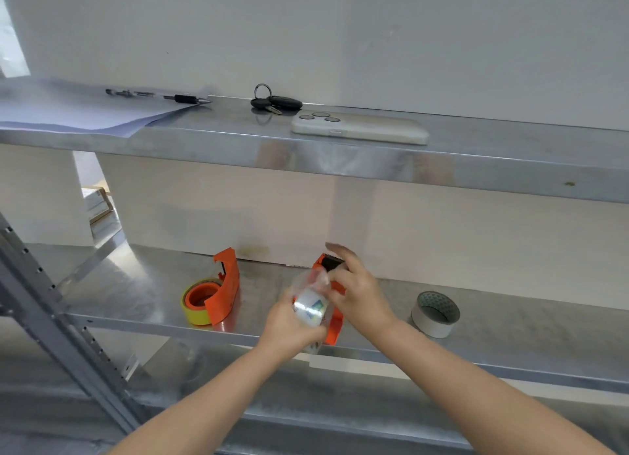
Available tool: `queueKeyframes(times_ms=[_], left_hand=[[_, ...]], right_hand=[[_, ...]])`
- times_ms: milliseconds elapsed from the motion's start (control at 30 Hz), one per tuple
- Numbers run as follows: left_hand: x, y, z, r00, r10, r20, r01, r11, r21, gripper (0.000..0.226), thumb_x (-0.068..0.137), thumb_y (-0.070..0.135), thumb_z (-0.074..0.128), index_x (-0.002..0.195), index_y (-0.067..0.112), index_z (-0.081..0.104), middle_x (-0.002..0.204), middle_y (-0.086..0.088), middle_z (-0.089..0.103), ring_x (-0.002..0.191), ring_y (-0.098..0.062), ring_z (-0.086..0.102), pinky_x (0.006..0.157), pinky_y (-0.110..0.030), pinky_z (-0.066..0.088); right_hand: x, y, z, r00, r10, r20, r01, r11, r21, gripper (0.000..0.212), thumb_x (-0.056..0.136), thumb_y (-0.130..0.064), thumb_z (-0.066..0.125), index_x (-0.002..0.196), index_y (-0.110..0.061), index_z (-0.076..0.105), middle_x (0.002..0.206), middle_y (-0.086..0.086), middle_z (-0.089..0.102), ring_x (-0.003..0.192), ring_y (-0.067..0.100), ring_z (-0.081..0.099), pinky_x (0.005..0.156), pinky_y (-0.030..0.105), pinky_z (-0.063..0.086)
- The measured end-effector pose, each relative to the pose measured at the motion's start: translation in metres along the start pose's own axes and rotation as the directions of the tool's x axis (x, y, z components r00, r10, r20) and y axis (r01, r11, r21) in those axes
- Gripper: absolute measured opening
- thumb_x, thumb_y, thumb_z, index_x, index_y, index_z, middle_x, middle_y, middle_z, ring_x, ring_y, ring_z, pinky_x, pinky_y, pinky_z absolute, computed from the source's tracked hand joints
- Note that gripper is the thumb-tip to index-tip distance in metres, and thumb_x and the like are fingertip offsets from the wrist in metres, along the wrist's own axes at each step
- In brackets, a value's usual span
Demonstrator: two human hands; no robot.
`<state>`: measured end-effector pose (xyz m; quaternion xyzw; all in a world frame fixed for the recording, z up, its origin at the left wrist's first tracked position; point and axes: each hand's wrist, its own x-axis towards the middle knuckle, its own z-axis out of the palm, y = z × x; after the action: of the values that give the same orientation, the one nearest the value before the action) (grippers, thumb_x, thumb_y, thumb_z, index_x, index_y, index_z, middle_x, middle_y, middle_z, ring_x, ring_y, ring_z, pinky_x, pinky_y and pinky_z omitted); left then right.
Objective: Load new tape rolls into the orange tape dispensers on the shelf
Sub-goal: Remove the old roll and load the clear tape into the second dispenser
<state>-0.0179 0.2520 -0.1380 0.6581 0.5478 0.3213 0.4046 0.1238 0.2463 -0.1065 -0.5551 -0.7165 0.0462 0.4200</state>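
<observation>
On the middle shelf (143, 298) stand two orange tape dispensers. The left dispenser (226, 291) carries a yellow tape roll (197, 301) on its hub. My left hand (289, 328) grips a clear tape roll (309, 306) against the right dispenser (335, 322), which is mostly hidden behind both hands. My right hand (357, 291) pinches the loose clear tape end near the dispenser's black serrated blade (332, 262). A white tape roll (435, 313) lies loose to the right.
The upper shelf (476, 168) holds papers (68, 110) with a pen (156, 95), keys (275, 102) and a phone (360, 128). A perforated grey upright (61, 318) slants at the left. A white wall backs the shelves.
</observation>
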Motion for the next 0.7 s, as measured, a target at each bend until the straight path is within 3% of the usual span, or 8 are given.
queueKeyframes(times_ms=[67,133,200,267,500,700], left_hand=[[-0.002,-0.006,-0.002,0.999,-0.035,-0.001,0.035,0.999,-0.011,0.057,0.055,0.019,0.076,0.108,0.015,0.057,0.085,0.007,0.065,0.075,-0.009,0.063,0.058,-0.012,0.046],[-0.004,-0.010,-0.006,0.999,-0.049,0.010,0.049,0.998,-0.026,0.054,0.054,0.018,0.076,0.105,0.016,0.057,0.081,0.010,0.062,0.070,-0.005,0.061,0.052,-0.006,0.043],[-0.007,-0.010,-0.009,0.998,-0.035,0.042,0.037,0.998,-0.040,0.053,0.051,0.024,0.076,0.100,0.020,0.056,0.080,0.013,0.061,0.068,-0.001,0.059,0.047,-0.003,0.040],[-0.008,-0.011,-0.010,0.998,-0.018,0.055,0.021,0.998,-0.053,0.058,0.046,0.033,0.074,0.099,0.022,0.056,0.080,0.013,0.063,0.068,-0.002,0.060,0.049,-0.004,0.043],[-0.007,-0.009,-0.010,0.992,-0.022,0.128,0.022,1.000,0.005,0.059,0.054,0.025,0.077,0.107,0.024,0.051,0.088,0.012,0.062,0.077,-0.003,0.062,0.051,-0.006,0.045],[-0.008,-0.005,-0.015,0.986,0.021,0.163,-0.039,0.994,0.106,0.069,0.049,0.036,0.076,0.108,0.028,0.041,0.093,0.011,0.065,0.080,-0.001,0.064,0.059,-0.011,0.048]], right_hand=[[0.009,-0.006,-0.006,0.959,0.271,0.082,-0.283,0.909,0.308,0.019,0.072,-0.004,0.075,0.075,-0.016,0.059,0.085,0.001,0.068,0.067,0.000,0.057,0.061,0.011,0.046],[0.020,-0.007,-0.017,0.868,0.384,0.315,-0.496,0.705,0.507,0.028,0.079,0.000,0.066,0.096,-0.015,0.050,0.074,0.006,0.064,0.057,0.007,0.058,0.050,0.013,0.046],[0.029,-0.005,-0.029,0.791,0.328,0.517,-0.570,0.702,0.426,0.025,0.085,-0.003,0.060,0.105,-0.015,0.051,0.074,0.007,0.062,0.052,0.005,0.057,0.049,0.015,0.047],[0.035,-0.003,-0.037,0.749,0.312,0.585,-0.596,0.704,0.387,0.007,0.090,-0.011,0.056,0.093,-0.015,0.060,0.072,0.005,0.061,0.048,0.001,0.055,0.049,0.014,0.050],[0.054,0.001,-0.044,0.728,0.556,0.401,-0.685,0.554,0.473,0.038,0.097,-0.025,0.042,0.070,-0.007,0.061,0.071,0.007,0.060,0.041,0.008,0.059,0.046,0.018,0.053],[0.075,0.000,-0.050,0.614,0.760,0.212,-0.595,0.270,0.757,0.037,0.097,-0.013,0.038,0.064,-0.003,0.050,0.062,0.011,0.053,0.049,0.019,0.055,0.041,0.020,0.053]])
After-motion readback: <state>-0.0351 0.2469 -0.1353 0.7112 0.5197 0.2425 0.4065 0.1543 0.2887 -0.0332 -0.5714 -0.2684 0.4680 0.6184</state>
